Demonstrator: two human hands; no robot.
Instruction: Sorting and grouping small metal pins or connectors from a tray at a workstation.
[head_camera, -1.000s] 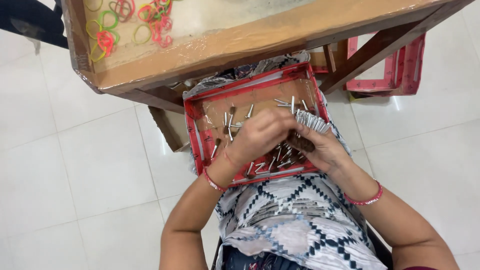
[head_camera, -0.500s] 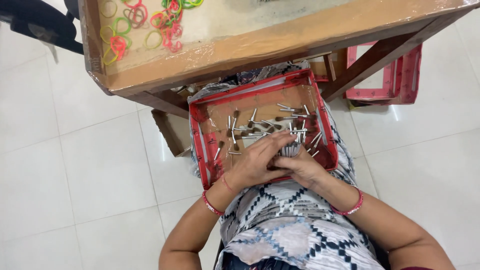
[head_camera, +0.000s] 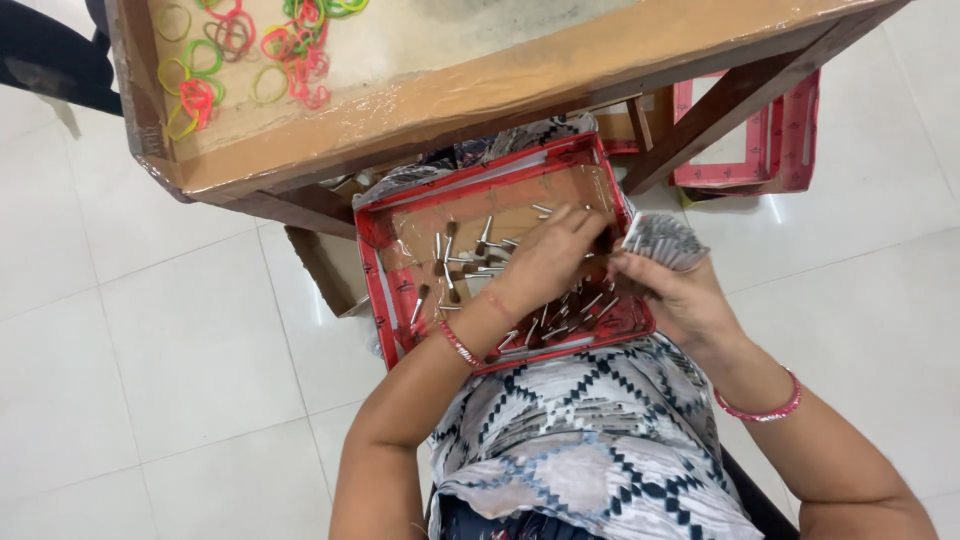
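— What moved?
— My left hand (head_camera: 545, 262) has slid right across the red tray (head_camera: 372, 232) at frame centre, fingers curled on small metal pins (head_camera: 470, 262).
— And the other?
— My right hand (head_camera: 672, 290) grips a gathered bundle of pins (head_camera: 660, 238) at the tray's right edge, keeping them together.

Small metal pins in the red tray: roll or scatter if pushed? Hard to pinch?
The pins look thin, rigid and cylindrical, so they would probably roll on the tray's smooth film lining. They lie loose at mixed angles; a push likely scatters them. The right hand holds a bundle, suggesting they are light.
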